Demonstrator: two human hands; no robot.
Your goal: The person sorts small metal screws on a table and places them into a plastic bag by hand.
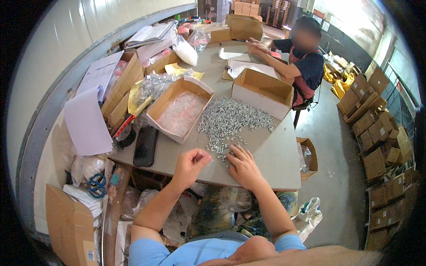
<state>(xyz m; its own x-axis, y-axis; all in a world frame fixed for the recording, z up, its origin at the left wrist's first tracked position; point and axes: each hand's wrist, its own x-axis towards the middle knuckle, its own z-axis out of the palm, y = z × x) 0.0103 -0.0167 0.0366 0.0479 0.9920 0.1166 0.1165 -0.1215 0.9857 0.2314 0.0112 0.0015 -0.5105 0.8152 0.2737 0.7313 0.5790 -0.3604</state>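
A pile of small silver screws (pixel 222 119) is spread over the middle of the grey table (pixel 177 154). My right hand (pixel 245 168) is at the pile's near edge, its fingers stretched out and touching a few loose screws. Just left of those screws, my left hand (pixel 190 166) is raised with its fingers curled together; what they hold, if anything, is hidden. Beyond my left hand stands an open white carton (pixel 171 126) with clear plastic bags (pixel 183 111) inside. A second open carton (pixel 262 95), brown inside, sits at the pile's far right.
A black phone (pixel 145 146) lies left of my left hand. Bagged parts (pixel 153 86), papers (pixel 88 119) and boxes crowd the left side. Across the table a person (pixel 306 62) sits beside a clipboard (pixel 250 68). Blue-handled scissors (pixel 96 185) lie low at the left. Stacked cartons (pixel 377 133) line the right.
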